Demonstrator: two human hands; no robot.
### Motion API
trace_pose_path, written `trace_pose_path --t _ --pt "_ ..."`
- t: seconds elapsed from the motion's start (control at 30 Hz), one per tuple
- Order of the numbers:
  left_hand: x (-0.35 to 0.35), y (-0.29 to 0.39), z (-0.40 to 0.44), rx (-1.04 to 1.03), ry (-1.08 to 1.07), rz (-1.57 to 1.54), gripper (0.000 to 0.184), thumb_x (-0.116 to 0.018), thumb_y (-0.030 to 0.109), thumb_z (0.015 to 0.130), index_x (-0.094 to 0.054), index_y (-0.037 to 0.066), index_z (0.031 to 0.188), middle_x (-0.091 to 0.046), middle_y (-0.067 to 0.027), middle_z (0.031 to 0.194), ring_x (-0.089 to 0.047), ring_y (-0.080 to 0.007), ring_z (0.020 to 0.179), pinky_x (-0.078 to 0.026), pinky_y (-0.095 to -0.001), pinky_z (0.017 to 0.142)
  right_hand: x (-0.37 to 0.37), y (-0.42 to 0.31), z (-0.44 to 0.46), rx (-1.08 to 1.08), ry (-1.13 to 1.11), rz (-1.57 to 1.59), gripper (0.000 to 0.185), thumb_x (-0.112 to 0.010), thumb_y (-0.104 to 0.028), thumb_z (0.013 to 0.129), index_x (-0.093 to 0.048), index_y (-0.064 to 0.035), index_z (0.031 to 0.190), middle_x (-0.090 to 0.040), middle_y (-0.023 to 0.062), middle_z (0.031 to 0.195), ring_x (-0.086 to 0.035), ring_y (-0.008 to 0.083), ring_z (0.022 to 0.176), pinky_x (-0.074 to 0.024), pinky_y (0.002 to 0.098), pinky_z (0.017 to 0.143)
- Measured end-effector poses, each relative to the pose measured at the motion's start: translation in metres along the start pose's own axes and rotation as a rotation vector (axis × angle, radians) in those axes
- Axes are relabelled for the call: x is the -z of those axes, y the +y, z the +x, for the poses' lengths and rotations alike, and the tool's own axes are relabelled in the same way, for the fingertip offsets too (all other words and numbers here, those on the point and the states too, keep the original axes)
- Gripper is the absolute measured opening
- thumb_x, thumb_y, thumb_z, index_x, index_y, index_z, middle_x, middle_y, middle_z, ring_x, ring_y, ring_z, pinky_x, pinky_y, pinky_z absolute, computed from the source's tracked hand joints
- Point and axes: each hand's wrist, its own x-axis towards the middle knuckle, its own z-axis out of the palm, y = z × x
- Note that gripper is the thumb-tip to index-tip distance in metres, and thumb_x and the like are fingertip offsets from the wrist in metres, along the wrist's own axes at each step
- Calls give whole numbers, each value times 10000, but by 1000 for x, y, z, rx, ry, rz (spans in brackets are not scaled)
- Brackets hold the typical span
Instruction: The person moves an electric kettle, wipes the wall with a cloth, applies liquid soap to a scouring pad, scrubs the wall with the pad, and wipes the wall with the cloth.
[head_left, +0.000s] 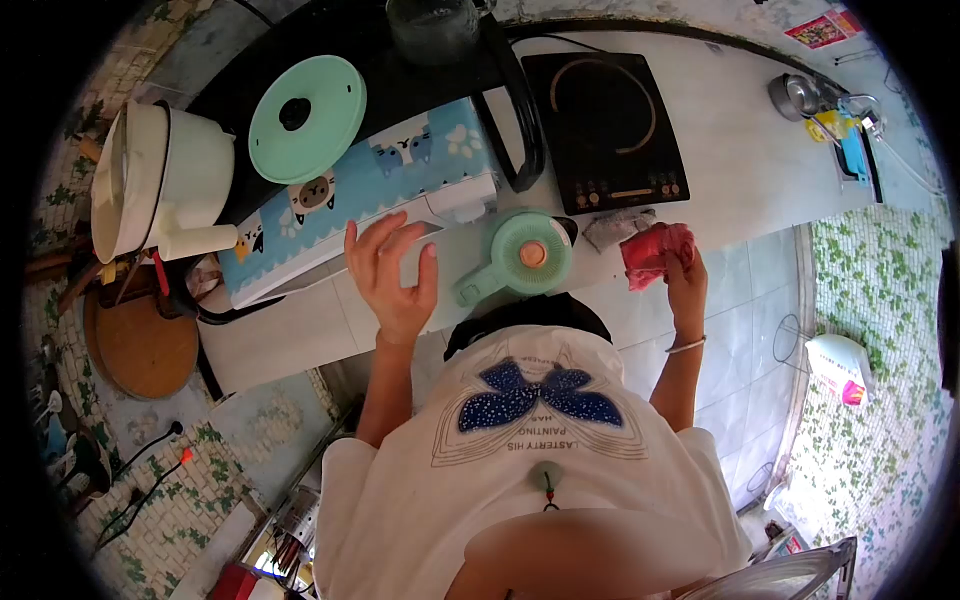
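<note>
The right hand (pixel 685 288) pinches one red cloth (pixel 656 252) between thumb and fingers, the cloth bunched and hanging towards the left fingers. The left hand (pixel 392 290) has its fingers spread and slightly curled, thumb standing apart, above the near edge of the bench (pixel 730 130).

Just beside the right fingers, on their left, lies one crumpled grey cloth (pixel 612 231). Between the two hands is one round mint-green piece (pixel 508 255) with a ribbed face, a single copper-coloured disc at its centre and one handle pointing towards the left fingers.

Just beyond the left fingers is one blue cover (pixel 350 165) printed with three cat faces. Past it sits one mint-green lid (pixel 335 125) with one black knob. Farther out to the left of those fingers is a white pot (pixel 195 170), and below the pot one round wooden board (pixel 150 345).

Beyond the right fingers is one black hob (pixel 605 120); the marks along its near edge are too small to read. Nearer the body than both hands, one white shirt (pixel 560 455) carries one blue bow and upside-down lettering, including "PAINTING".
</note>
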Motion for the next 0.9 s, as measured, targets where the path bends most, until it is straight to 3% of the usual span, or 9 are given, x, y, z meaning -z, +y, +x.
trace_pose_path --t 0.1,0.17,0.2,0.27,0.37,0.57,0.7,0.77,0.9 --pt "-8 1 -25 -31 -61 154 359 -726 129 727 -575 69 1047 -615 -109 994 -579 -298 955 -383 -469 974 -3 -2 0 -90 -76 84 210 -486 -44 895 -567 13 1081 -619 73 869 -557 118 788 -471 252 719" --pt "-6 -2 -32 305 -416 -192 378 -743 220 724 -587 45 1021 -609 -126 1003 -576 -313 953 -433 -410 899 -19 -2 2 -8 -177 96 216 -486 -30 896 -560 18 1094 -616 56 859 -553 121 781 -471 255 727" --pt "-10 0 -36 312 -409 -190 378 -743 220 724 -587 45 1021 -609 -126 1003 -576 -313 953 -433 -410 899 -24 -2 2 7 -204 181 225 -499 -32 901 -556 17 1113 -619 50 883 -554 118 800 -471 256 747" --pt "-21 1 -41 391 -906 -88 422 -764 240 724 -580 31 1041 -628 -127 973 -601 -290 905 -465 -357 829 -31 -4 9 73 -226 152 233 -512 -40 901 -555 17 1123 -622 52 913 -552 114 819 -470 257 756" --pt "-40 -11 -61 527 -1016 -131 456 -780 267 708 -583 32 1046 -642 -130 901 -625 -258 846 -480 -350 782 -34 -22 7 92 -266 94 250 -533 -53 899 -554 16 1139 -629 61 963 -552 109 857 -469 260 771" --pt "-37 4 -75 625 -710 -446 325 -751 151 693 -613 15 954 -663 -107 850 -624 -159 723 -500 -309 680 -38 -14 6 56 -288 209 272 -544 -59 896 -559 29 1153 -633 67 1002 -564 118 904 -470 259 803" --pt "15 23 -45 500 -711 -328 251 -697 134 648 -623 46 871 -625 -108 719 -614 -207 633 -485 -315 625 -33 3 10 41 -243 159 285 -532 -48 899 -547 47 1167 -622 62 1023 -565 122 913 -476 255 816" --pt "51 30 -29 551 -562 -397 284 -709 115 604 -625 32 862 -623 -86 695 -615 -178 615 -478 -295 594 -32 17 15 25 -249 156 285 -529 -42 899 -545 45 1170 -621 59 1018 -568 119 898 -485 255 793" --pt "109 48 -19 380 -129 -653 465 -739 84 590 -595 27 1029 -653 -112 808 -639 -193 684 -501 -299 625 -34 21 15 66 -221 169 293 -538 -66 888 -546 26 1167 -642 97 970 -577 132 892 -474 265 780"
